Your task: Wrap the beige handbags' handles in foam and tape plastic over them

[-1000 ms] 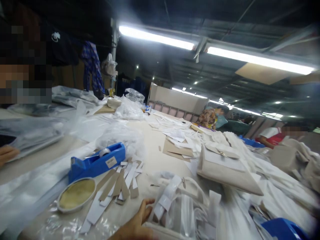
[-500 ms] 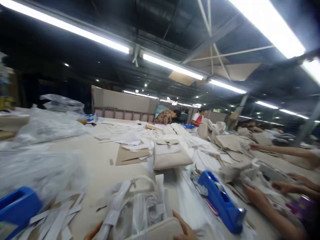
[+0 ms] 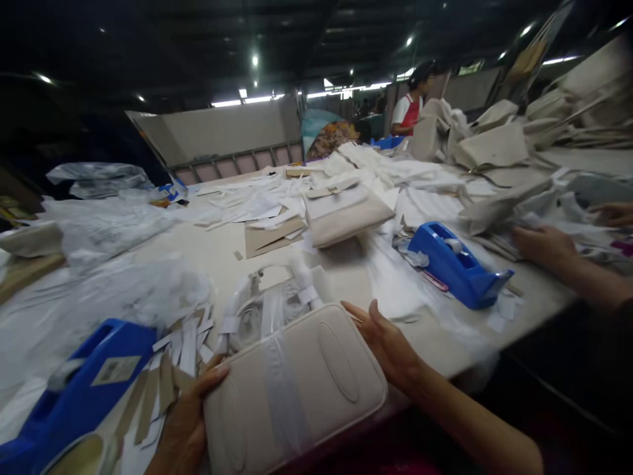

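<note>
A beige bag [image 3: 316,389] with rounded corners and stitched ovals is tilted up at the table's near edge. A clear plastic strip [image 3: 284,389] runs round its middle. My left hand [image 3: 185,422] is closed on the bag's left end, thumb over the edge. My right hand [image 3: 388,343] lies at its right edge, fingers stretched out along the rim and thumb raised away from it; the contact is partly hidden. Behind the bag are wrapped straps [image 3: 257,310] and a handle [image 3: 274,274] in plastic and white paper.
Blue tape dispensers stand at left [image 3: 93,389] and right [image 3: 450,264]. Paper and card strips [image 3: 158,389] lie at the left, near plastic bags [image 3: 109,231]. A flap bag [image 3: 346,214] sits ahead. A co-worker's hand [image 3: 546,247] handles beige pieces at right; another person in a red apron [image 3: 410,115] stands beyond.
The view has tipped downward. The beige bag has come up into fuller view between my hands, and my right hand's thumb now stands clear of it.
</note>
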The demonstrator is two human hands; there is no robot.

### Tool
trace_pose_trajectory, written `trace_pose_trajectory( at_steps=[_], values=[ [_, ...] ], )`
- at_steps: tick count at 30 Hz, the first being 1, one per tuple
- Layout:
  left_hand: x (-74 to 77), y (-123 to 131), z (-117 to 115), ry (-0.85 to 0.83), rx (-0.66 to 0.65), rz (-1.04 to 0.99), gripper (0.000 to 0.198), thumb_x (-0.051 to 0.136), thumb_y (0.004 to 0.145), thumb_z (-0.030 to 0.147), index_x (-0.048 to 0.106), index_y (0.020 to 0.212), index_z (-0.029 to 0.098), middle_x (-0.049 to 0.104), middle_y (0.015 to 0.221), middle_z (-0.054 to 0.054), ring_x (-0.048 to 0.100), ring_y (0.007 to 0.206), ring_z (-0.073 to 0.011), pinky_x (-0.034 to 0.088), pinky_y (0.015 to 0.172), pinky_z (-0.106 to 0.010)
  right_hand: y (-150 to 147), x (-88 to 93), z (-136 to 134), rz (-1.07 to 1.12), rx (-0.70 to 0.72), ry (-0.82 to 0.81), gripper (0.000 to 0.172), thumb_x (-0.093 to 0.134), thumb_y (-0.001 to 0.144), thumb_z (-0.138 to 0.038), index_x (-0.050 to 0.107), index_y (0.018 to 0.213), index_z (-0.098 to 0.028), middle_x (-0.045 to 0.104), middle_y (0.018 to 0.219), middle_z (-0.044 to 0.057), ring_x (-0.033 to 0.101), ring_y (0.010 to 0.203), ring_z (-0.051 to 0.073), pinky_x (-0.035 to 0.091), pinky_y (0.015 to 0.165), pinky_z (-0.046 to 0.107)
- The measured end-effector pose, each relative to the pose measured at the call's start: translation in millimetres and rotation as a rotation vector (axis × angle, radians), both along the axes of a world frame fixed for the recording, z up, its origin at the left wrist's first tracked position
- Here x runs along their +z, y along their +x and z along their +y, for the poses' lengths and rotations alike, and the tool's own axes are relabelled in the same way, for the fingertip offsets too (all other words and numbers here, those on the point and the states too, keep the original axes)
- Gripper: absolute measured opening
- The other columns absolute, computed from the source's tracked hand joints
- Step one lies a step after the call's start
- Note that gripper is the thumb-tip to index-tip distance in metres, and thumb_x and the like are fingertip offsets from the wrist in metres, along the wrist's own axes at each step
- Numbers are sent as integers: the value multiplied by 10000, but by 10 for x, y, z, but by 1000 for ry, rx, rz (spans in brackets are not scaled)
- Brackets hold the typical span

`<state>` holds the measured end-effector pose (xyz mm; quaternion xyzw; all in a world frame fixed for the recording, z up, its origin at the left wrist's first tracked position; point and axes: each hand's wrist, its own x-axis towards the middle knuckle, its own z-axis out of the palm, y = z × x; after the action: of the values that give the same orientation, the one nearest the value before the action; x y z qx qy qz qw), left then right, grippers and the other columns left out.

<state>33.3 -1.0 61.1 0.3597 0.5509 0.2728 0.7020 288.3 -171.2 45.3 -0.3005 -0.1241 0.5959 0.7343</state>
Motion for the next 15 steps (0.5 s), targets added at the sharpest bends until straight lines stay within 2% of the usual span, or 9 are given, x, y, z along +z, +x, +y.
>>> trace_pose_trajectory(
  at_steps=[5, 11, 15],
  values=[
    [-41, -54, 23, -69, 96, -69, 657, 647, 558, 163, 601, 1194, 322, 721, 715, 23, 706, 817, -309, 619, 686, -422, -1, 24, 19, 57, 4, 60, 753, 426, 911, -630, 355, 1415, -76, 568, 1303, 164, 565, 1163, 239, 378, 1043, 370],
    [-142, -67, 53, -40, 175, -112, 625, 648, 492, 151, 649, 1104, 276, 695, 611, 8, 713, 771, -302, 614, 710, -409, 59, 5, 17, 76, 58, 185, 702, 346, 942, -625, 467, 1362, -76, 513, 1364, 169, 506, 1225, 249, 268, 1119, 407],
    [-147, -38, 70, -5, 178, -122, 649, 659, 490, 136, 643, 1121, 284, 702, 618, 11, 715, 737, -285, 613, 718, -398, 96, 22, 43, 31, 59, 228, 670, 346, 941, -629, 542, 1315, -109, 535, 1344, 152, 479, 1247, 259, 253, 1119, 428]
  ],
)
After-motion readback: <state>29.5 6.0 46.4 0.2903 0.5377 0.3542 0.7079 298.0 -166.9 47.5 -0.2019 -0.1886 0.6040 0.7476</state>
